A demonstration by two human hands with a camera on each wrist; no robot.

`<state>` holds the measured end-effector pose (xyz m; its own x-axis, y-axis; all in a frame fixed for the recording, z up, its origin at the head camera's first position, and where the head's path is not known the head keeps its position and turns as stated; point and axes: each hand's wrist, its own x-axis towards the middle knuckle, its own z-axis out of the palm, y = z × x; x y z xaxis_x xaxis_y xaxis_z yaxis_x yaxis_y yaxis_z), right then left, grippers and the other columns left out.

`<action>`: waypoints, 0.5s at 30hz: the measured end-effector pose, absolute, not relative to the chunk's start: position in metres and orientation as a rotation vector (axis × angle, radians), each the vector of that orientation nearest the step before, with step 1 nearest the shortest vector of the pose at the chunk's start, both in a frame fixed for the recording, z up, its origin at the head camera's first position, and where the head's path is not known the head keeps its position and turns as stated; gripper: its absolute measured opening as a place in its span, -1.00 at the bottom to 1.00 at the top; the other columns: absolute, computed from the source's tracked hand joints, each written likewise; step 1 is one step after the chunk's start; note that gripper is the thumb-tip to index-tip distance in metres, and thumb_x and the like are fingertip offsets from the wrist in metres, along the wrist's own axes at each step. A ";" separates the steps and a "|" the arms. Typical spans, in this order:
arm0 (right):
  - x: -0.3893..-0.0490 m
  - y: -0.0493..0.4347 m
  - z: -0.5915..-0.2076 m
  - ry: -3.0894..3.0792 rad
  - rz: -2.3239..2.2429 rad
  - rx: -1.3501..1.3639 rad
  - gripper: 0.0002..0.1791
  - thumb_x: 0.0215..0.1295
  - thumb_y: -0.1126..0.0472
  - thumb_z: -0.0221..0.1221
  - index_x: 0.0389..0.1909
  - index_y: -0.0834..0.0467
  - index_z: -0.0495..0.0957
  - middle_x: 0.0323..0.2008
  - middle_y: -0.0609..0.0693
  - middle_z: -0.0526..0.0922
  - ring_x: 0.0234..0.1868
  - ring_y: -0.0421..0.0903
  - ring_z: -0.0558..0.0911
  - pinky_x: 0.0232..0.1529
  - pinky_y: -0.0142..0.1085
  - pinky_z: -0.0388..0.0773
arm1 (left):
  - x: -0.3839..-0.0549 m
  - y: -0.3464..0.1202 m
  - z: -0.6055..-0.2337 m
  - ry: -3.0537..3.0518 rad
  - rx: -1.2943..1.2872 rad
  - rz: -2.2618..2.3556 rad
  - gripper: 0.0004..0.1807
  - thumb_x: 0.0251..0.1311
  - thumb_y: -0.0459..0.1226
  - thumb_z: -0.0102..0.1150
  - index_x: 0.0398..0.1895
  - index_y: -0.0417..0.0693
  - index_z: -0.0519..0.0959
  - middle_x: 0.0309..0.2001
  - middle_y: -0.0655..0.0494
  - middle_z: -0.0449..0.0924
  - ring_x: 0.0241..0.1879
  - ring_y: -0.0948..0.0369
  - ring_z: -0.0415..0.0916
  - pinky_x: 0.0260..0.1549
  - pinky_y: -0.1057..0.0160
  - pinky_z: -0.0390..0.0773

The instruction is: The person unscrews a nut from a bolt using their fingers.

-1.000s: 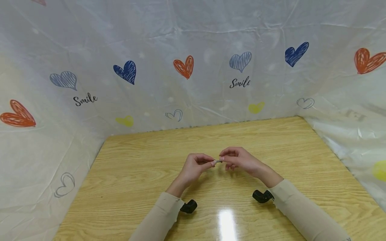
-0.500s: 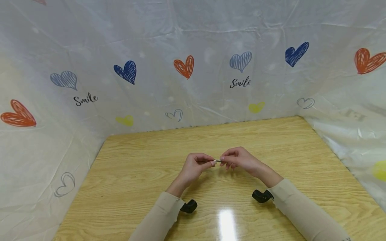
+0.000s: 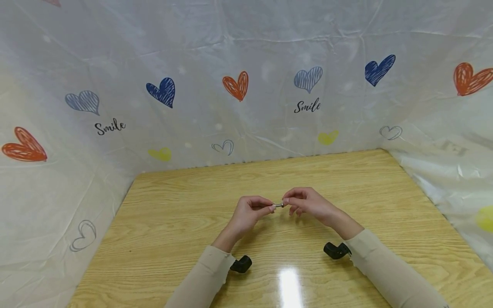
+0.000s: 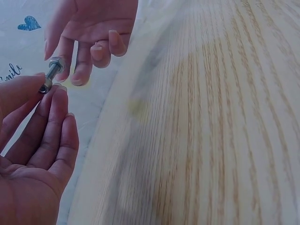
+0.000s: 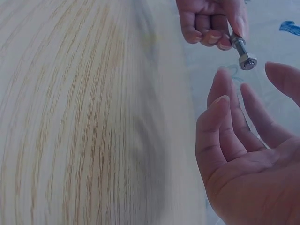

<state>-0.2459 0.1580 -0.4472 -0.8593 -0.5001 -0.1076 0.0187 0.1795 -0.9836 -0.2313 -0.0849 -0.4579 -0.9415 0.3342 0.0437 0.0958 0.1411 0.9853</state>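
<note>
A small silver bolt (image 4: 51,73) is held above the table, its head pinched between the thumb and index finger of my left hand (image 3: 247,214). On the bolt's free end sits a hex nut (image 5: 247,62), with the tip of the threaded shank showing through it in the right wrist view. Around that nut, my right hand (image 3: 311,206) hovers with thumb and fingers spread. A gap shows between its thumb and the nut in the right wrist view, so it grips nothing. The bolt's head is partly hidden by my left fingertips.
Beneath both hands is a wood-grain table (image 3: 185,239). A whitish sheet (image 3: 265,115) printed with hearts and "Smile" surrounds its back and sides. Black angled wrist mounts (image 3: 242,264) stick out by both sleeves.
My right fingers have come off the nut and drawn slightly to the right, so the nut now shows on the bolt's end. The left hand stays still with the bolt.
</note>
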 end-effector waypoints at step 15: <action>-0.246 0.156 -0.448 2.002 -1.692 -0.580 -0.66 0.54 0.14 0.16 0.10 0.34 0.56 -0.09 0.36 0.67 -0.17 0.19 0.65 -0.23 -0.14 0.62 | -0.232 -0.085 -0.459 2.216 0.408 1.900 -0.86 0.30 -0.35 0.37 -0.14 -0.23 0.76 -0.17 -0.02 0.74 -0.13 -0.05 0.71 -0.02 -0.15 0.66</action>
<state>-0.2456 0.1563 -0.4484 -0.8088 -0.5838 -0.0706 -0.0275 0.1575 -0.9871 -0.2316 -0.0852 -0.4589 -0.9432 0.3307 0.0319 0.0820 0.1387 0.9869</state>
